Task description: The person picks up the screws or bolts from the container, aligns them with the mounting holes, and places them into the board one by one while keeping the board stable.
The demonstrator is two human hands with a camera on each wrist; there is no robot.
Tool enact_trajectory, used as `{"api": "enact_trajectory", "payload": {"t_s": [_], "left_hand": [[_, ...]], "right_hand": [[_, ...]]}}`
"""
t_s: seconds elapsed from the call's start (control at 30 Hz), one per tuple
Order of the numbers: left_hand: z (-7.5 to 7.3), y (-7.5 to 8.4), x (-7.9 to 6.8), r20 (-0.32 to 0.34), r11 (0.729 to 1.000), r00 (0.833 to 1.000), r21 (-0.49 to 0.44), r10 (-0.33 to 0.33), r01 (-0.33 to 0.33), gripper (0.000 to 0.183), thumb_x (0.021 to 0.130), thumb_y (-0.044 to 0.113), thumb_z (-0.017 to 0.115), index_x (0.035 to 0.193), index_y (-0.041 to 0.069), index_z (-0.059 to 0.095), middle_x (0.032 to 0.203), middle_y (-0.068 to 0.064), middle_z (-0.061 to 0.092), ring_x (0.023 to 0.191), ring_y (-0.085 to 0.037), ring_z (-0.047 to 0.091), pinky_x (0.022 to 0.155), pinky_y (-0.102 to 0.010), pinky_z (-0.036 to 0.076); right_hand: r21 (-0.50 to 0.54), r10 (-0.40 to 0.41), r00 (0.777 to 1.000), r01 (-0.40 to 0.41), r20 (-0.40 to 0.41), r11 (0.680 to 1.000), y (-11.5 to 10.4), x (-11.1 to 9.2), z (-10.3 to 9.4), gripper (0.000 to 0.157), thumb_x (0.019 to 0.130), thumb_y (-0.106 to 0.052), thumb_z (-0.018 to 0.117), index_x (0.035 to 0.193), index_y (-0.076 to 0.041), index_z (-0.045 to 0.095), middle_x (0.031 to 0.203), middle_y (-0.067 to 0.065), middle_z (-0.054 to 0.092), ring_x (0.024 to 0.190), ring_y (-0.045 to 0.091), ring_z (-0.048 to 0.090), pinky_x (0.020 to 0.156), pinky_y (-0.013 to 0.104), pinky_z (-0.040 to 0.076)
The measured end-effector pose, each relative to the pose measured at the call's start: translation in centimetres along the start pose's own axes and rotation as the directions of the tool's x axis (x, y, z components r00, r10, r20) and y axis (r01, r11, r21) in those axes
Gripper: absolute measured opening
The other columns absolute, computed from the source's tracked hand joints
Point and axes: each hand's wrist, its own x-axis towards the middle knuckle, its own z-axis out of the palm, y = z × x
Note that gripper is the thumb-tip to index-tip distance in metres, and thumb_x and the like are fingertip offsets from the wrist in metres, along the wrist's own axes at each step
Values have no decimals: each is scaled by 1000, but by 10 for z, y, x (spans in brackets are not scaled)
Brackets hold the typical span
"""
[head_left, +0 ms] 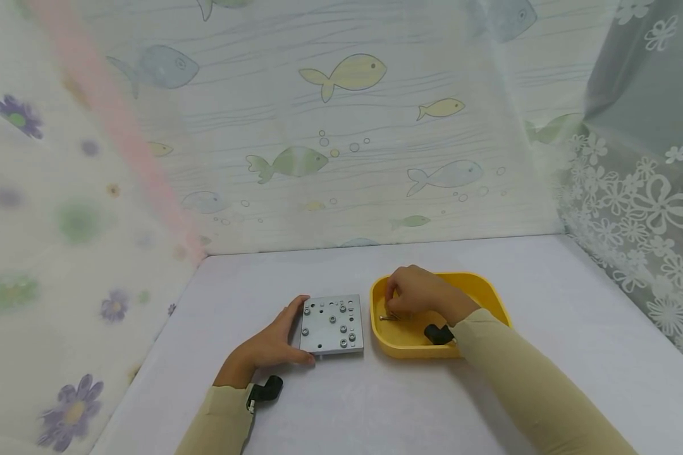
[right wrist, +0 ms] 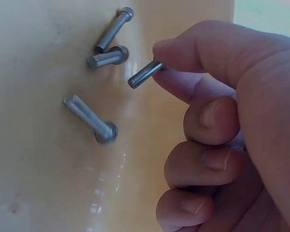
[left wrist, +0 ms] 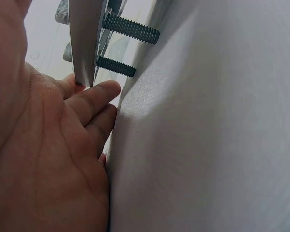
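My left hand (head_left: 270, 344) grips a square silver metal plate (head_left: 324, 333) by its left side, thumb at the near corner and fingers at the far one. Several socket head screws (head_left: 343, 328) stand in holes on its top. In the left wrist view, threaded screw shanks (left wrist: 130, 29) stick out of the plate's underside, above the white tabletop. Inside a yellow tray, my right hand (head_left: 415, 289) pinches a short socket head screw (right wrist: 145, 75) between thumb and index finger. The other fingers curl in towards the palm. The screw's head is hidden by the fingertips.
The yellow tray (head_left: 421, 352) stands just right of the plate, with a narrow gap between. Three loose screws (right wrist: 89, 116) lie in it beside the right hand. Patterned curtains (head_left: 353, 189) hang behind the white table (head_left: 341, 404) and along both sides.
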Motion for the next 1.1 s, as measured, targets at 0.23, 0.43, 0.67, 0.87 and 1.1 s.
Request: {"api": "enact_trajectory", "payload": {"t_s": [0.23,0.43,0.67,0.87,1.1], "left_hand": [[0,0,0,-3,1000,1000,-1,-10,10,135,58,42,97,165,26,16,172,0,19,161,-28,11,127,-60,11],[0,1,-1,-5,1000,1000,1,-17,17,135,58,41,97,165,27,16,171,1,19,161,-25,11,127,-59,12],[-1,2,-2,-6,1000,1000,4,-12,12,134,59,41,97,165,27,16,172,1,18,161,-25,11,127,-59,13],[-1,1,-1,-8,1000,1000,12,-13,13,134,59,42,97,165,27,15,172,0,18,161,-26,10,127,-59,13],[-1,1,-1,-4,1000,1000,5,-10,10,134,59,42,96,165,26,15,172,1,18,161,-26,10,127,-59,13]], "right_hand": [[-4,-4,999,4,-35,1000,-3,-4,-3,4,87,-28,77,83,-27,74,77,-4,66,60,14,55,55,27,43],[21,-5,997,6,-76,1000,-4,-7,-7,5,87,-30,76,83,-28,74,71,-3,63,59,14,54,55,27,42],[79,-37,988,49,-150,996,-4,-11,-11,4,89,-28,76,89,-24,76,66,-2,58,60,15,52,57,27,41],[148,-62,978,93,-199,985,-6,-16,-14,4,91,-30,78,90,-27,77,63,-2,53,58,15,48,56,25,38],[209,-78,964,134,-256,969,-9,-22,-17,7,90,-30,80,96,-27,80,60,-3,47,56,15,45,55,25,37]]}}
